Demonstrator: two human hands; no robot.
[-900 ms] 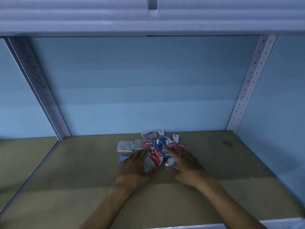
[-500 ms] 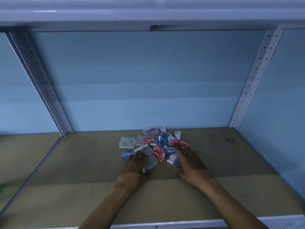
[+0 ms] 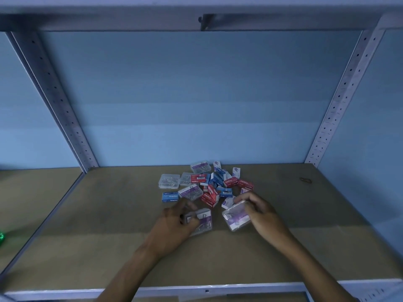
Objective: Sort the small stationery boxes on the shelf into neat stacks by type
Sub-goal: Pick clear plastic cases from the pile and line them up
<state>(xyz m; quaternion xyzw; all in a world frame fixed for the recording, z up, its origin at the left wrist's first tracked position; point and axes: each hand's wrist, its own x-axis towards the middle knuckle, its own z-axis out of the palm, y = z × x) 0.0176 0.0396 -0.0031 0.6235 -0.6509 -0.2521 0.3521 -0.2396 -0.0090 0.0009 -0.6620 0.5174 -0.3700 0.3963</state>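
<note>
Gripping a clear paper-clip box [image 3: 201, 221] with your left hand [image 3: 174, 225], its long axis tilting toward upper right, you pinch another clear box [image 3: 235, 216] in your right hand [image 3: 261, 214], just below the mixed pile [image 3: 209, 184] at shelf [image 3: 87, 236] centre.

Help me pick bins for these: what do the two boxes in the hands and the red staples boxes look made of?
Both held boxes, in the left hand and right hand, look like clear glossy plastic: box and box show contents through them. The red staples boxes look like printed matte cardboard, probably.
</note>
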